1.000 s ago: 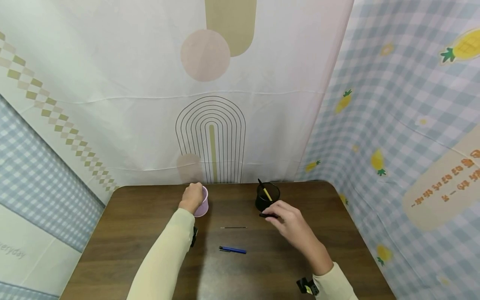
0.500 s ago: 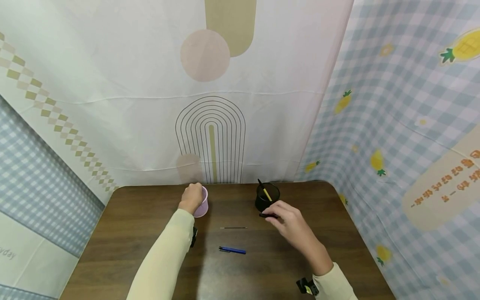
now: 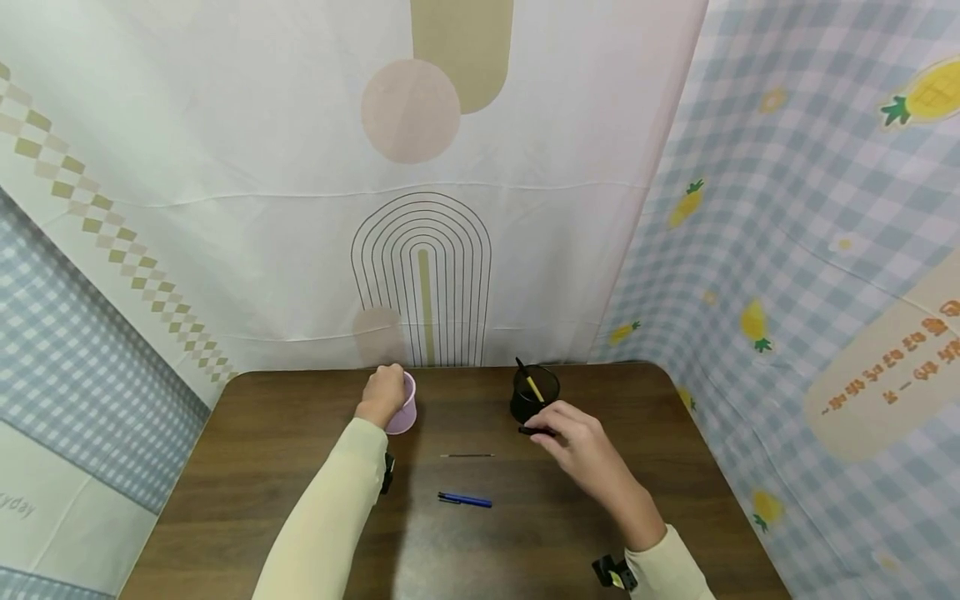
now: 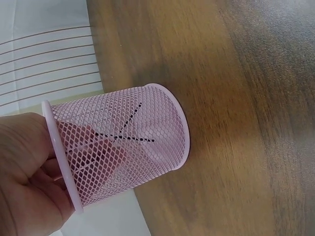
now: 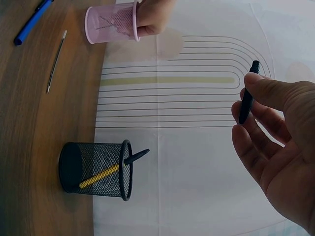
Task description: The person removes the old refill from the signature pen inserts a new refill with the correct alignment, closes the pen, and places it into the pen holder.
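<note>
My left hand (image 3: 384, 395) reaches down into a pink mesh pen holder (image 4: 118, 142). Through the mesh in the left wrist view, its fingers show inside beside thin dark sticks. Whether the fingers pinch one of these is hidden by the mesh. My right hand (image 5: 275, 128) pinches a short black pen barrel piece (image 5: 248, 96) between thumb and fingers, its narrower end up in the right wrist view. In the head view that hand is just in front of a black mesh pen holder (image 3: 525, 407), where a yellow and black pen (image 5: 101, 176) leans.
A thin pen refill (image 3: 467, 456) lies on the brown table (image 3: 525, 550) between the hands. Nearer to me lies a blue pen (image 3: 465, 500) with a dark clip. A printed white cloth (image 3: 285, 275) hangs behind the table; a checked one (image 3: 795, 208) is at the right.
Hardly anything differs over the last second. Both hands stay in place, the left in the pink pen holder and the right with the black barrel piece.
</note>
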Motion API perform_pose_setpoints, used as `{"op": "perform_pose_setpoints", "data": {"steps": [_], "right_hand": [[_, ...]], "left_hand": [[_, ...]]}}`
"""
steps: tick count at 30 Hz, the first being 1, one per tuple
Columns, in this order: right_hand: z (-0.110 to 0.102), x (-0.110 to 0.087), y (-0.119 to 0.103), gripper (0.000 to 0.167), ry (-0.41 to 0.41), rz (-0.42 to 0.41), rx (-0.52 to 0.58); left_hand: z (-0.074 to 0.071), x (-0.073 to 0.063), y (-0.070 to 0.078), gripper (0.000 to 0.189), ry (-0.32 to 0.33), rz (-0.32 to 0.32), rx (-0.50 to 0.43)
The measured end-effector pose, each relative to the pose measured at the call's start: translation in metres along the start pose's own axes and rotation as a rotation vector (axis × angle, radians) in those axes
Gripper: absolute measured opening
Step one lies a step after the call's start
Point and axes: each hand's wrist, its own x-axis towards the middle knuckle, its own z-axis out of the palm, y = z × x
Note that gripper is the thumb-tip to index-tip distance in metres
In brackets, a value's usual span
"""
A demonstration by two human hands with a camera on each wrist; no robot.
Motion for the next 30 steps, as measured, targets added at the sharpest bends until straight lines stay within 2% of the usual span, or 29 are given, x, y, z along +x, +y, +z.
{"op": "perform_pose_setpoints", "data": {"steps": [20, 30], "right_hand": [[-0.001, 0.003, -0.002, 0.028, 0.004, -0.013, 0.0], [-0.002, 0.003, -0.002, 0.025, 0.0, -0.001, -0.013]], "left_hand": [[-0.014, -0.01, 0.004, 0.006, 0.019, 0.01, -0.016], [-0.021, -0.021, 0.005, 0.007, 0.099, 0.069, -0.046]]}}
